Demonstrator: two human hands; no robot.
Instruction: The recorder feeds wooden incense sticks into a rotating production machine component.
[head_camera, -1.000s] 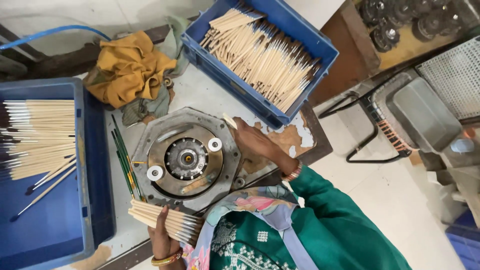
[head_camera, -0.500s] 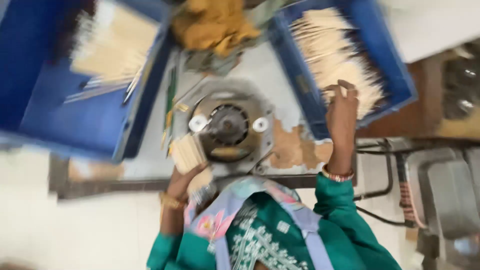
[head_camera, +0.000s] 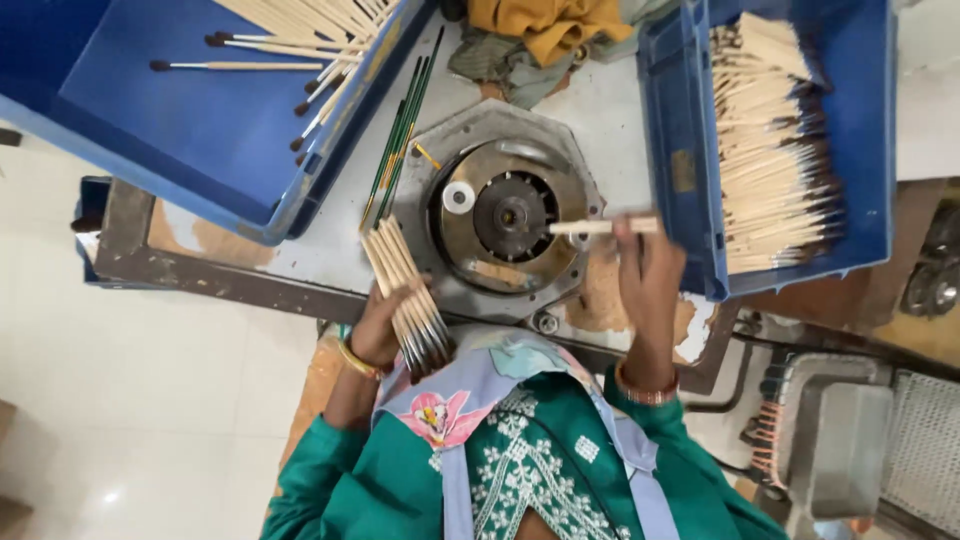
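Left hand (head_camera: 385, 325) grasps a bundle of brush handles (head_camera: 405, 295), long axis running eleven to five o'clock. At centre sits the round metal machine (head_camera: 510, 215). Right hand (head_camera: 645, 270) pinches a single wooden stick (head_camera: 600, 226), lying horizontal, its tip pointing to nine o'clock at the hub; this hand is nearer. A blue crate (head_camera: 690, 170) of sticks stands at three o'clock.

No packages, labels, signs — or screens.

1. We see a pale glossy tiled floor (head_camera: 130, 400) catching soft light at our left.
2. We note a worn grey metal-edged worktable (head_camera: 250, 270) with chipped patches.
3. We spot a grey metal stand (head_camera: 840, 460) and mesh panel (head_camera: 925, 450) at right.
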